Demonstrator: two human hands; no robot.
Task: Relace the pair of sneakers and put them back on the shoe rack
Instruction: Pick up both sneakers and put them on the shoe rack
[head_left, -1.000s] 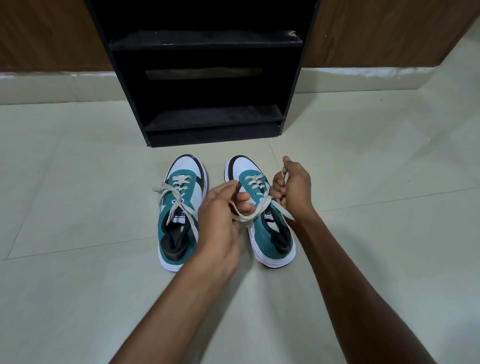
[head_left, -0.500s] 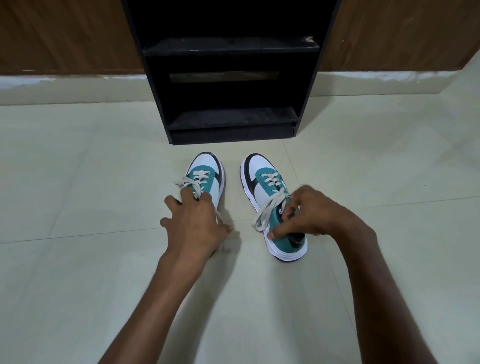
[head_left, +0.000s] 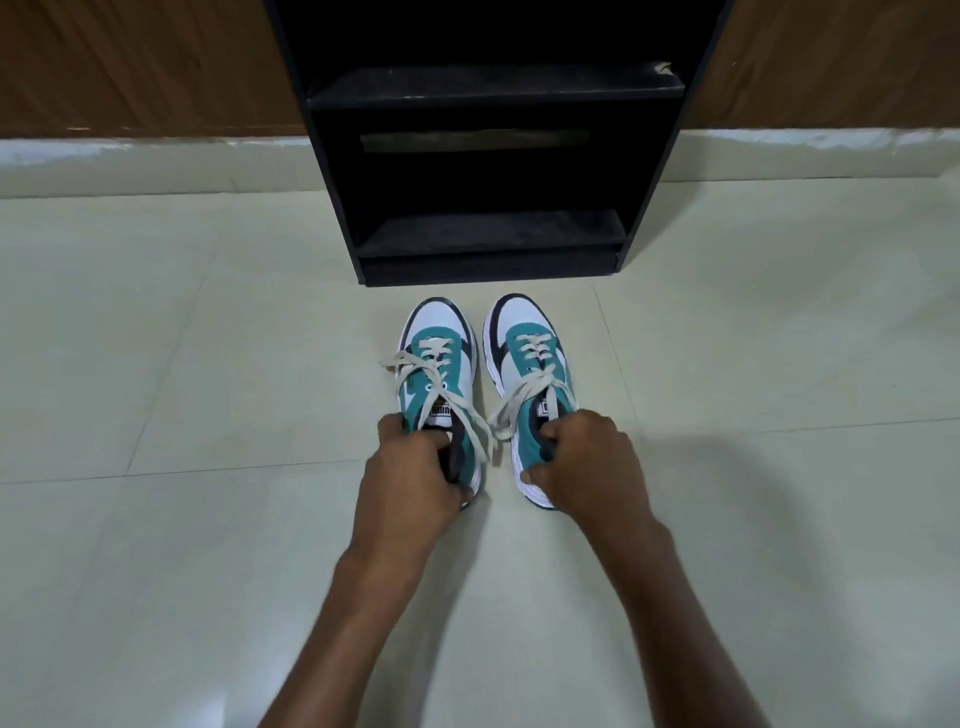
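Head camera is showing the left hand (head_left: 410, 467) and right hand (head_left: 587, 457) closing tight on the heels of the left shoe (head_left: 439, 374) and right shoe (head_left: 532, 374) on the floor (head_left: 208, 415), probably getting ready for lifting them onto the nearby black rack (head_left: 488, 228).

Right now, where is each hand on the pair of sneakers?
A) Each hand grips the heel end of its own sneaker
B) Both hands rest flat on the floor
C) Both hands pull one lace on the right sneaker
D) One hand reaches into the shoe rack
A: the left hand closes on the heel collar of the left sneaker and the right hand on that of the right sneaker, both on the floor before the shoe rack.
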